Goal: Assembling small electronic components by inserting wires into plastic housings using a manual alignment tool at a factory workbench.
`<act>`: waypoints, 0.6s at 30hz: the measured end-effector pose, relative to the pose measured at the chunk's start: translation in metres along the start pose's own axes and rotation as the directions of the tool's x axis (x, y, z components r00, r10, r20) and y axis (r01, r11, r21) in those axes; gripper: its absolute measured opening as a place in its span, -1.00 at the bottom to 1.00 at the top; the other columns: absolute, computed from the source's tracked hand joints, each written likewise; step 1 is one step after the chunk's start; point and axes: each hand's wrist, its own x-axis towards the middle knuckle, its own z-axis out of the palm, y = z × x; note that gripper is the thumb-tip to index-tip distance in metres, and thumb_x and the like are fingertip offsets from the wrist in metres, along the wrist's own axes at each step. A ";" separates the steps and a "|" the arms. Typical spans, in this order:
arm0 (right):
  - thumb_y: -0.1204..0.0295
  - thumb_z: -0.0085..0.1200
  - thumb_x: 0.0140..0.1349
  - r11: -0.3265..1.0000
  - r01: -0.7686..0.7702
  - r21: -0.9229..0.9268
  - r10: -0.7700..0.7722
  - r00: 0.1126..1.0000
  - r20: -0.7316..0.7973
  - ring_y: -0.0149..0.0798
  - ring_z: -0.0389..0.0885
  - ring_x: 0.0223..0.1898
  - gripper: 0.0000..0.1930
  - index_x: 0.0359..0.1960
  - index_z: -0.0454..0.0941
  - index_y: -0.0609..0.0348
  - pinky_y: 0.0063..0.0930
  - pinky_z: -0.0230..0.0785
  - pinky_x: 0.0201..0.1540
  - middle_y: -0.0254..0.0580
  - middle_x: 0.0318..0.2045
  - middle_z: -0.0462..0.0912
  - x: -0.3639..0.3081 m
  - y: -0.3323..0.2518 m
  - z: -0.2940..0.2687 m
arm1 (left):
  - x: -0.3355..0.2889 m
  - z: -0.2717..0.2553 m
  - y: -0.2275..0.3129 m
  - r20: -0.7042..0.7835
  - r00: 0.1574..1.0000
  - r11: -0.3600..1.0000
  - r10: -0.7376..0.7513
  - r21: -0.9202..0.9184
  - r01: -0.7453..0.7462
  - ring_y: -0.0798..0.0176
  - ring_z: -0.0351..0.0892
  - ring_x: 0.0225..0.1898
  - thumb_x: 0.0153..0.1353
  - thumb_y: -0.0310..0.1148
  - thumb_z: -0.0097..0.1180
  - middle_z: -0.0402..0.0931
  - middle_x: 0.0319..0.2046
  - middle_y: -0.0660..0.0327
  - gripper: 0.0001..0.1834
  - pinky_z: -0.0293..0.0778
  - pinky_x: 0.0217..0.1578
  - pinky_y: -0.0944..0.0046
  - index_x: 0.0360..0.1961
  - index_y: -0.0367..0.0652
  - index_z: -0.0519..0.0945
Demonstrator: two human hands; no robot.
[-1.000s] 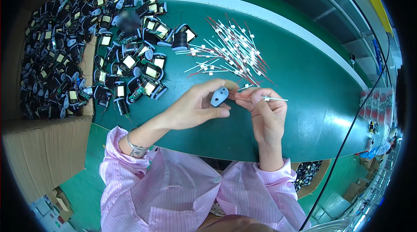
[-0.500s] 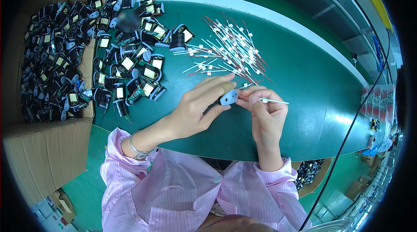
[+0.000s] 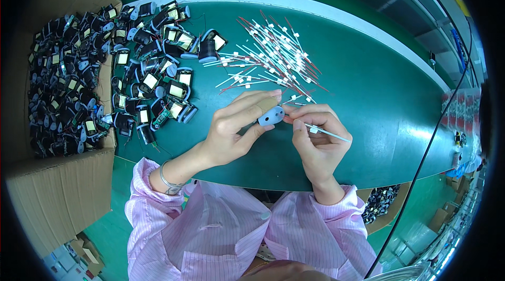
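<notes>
In the head view, the left hand (image 3: 230,131) has its grip pinching a grey oval end cap (image 3: 271,117) above the green counter (image 3: 384,123). The right hand's (image 3: 322,141) grip pinches a white-sleeved cable (image 3: 335,136), red wire ends at the cap's face; whether inserted, I cannot tell. Similar cables (image 3: 284,60) lie piled beyond.
</notes>
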 end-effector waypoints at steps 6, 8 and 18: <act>0.80 0.17 0.00 0.997 0.044 -0.061 -0.043 0.999 0.012 -0.14 0.68 -0.16 -0.87 -0.40 0.56 0.41 -0.42 0.57 -0.12 -0.03 -0.28 0.62 0.000 -0.002 -0.002 | 0.004 0.002 0.001 -0.010 1.000 0.999 -0.002 -0.037 0.002 -0.10 0.55 0.04 -0.04 -0.67 0.21 0.53 0.04 -0.07 -0.53 0.47 0.01 0.10 0.00 -0.39 0.57; 0.79 0.18 -0.02 0.996 0.058 -0.068 -0.057 0.998 0.018 -0.16 0.69 -0.17 -0.87 -0.41 0.58 0.42 -0.45 0.57 -0.14 -0.03 -0.28 0.63 0.000 -0.002 -0.001 | 0.005 0.002 0.000 -0.003 1.000 0.999 0.008 -0.047 -0.008 -0.10 0.55 0.04 -0.04 -0.67 0.21 0.53 0.05 -0.07 -0.53 0.47 0.01 0.09 -0.01 -0.39 0.57; 0.77 0.19 -0.02 0.993 0.072 -0.090 -0.071 0.997 0.008 -0.23 0.69 -0.21 -0.87 -0.39 0.61 0.41 -0.50 0.57 -0.18 -0.05 -0.29 0.65 -0.001 0.000 -0.001 | 0.007 -0.001 0.001 0.039 0.998 0.999 0.048 -0.024 -0.047 -0.11 0.52 0.07 -0.08 -0.68 0.21 0.52 0.06 -0.07 -0.55 0.45 0.05 0.08 -0.06 -0.39 0.60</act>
